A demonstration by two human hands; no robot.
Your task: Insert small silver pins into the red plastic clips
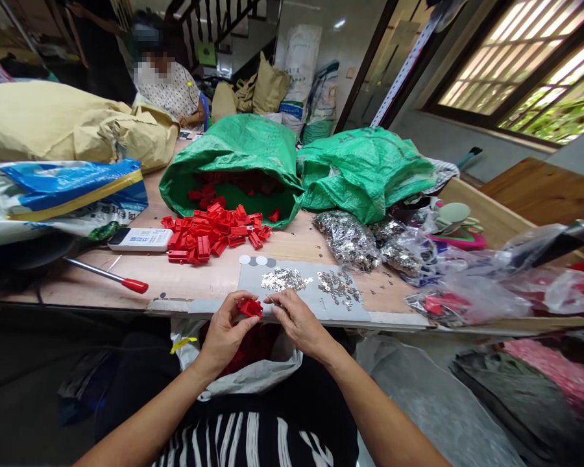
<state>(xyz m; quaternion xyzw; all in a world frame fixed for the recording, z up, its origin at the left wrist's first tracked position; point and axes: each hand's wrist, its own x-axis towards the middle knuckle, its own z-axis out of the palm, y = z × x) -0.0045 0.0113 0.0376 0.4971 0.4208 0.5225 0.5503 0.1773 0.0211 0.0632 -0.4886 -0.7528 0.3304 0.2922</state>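
Note:
My left hand is closed round a red plastic housing, just over the table's front edge. Close to its right, my right hand pinches a small thin metal piece near the housing; its exact shape is too small to make out. Beyond the hands, small shiny metal parts lie in two spreads, a brighter heap and a duller one, on a grey mat. Under the hands, a white sack with red pieces inside sits open on my lap.
Red housings spill from a green woven sack. Another green sack and clear bags of metal parts lie to the right. A red-tipped lever and a white box are at left. A person sits across the table.

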